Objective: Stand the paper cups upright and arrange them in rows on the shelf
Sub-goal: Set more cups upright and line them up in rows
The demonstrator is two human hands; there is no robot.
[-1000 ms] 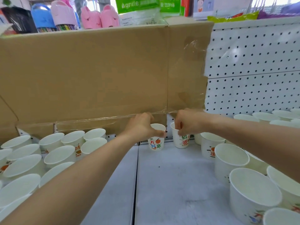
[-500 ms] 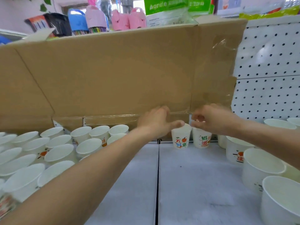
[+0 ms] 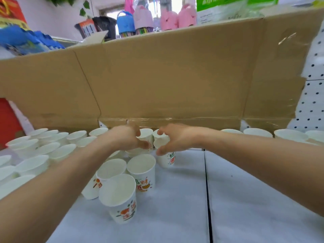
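Note:
Many white paper cups with red and green print stand upright on the pale shelf point(image 3: 245, 199). My left hand point(image 3: 122, 139) holds one cup point(image 3: 147, 135) at the back of the shelf, thumb across its side. Just to its right, my right hand point(image 3: 177, 139) curls round the rim of a second cup point(image 3: 168, 159), which stands on the shelf. The two cups are close together. A cluster of three cups point(image 3: 142, 171) stands in front of my hands. A large group of cups point(image 3: 43, 149) fills the left side.
A brown cardboard sheet point(image 3: 166, 76) stands as a wall behind the cups. White pegboard point(image 3: 312, 102) shows at the right, with a row of cups point(image 3: 291, 135) below it. A dark seam point(image 3: 207, 190) divides the shelf. Toys and packets sit above the cardboard.
Both hands have carried their cups leftward along the back of the shelf toward the left group. The camera has turned left, so more cups and the front cluster now show.

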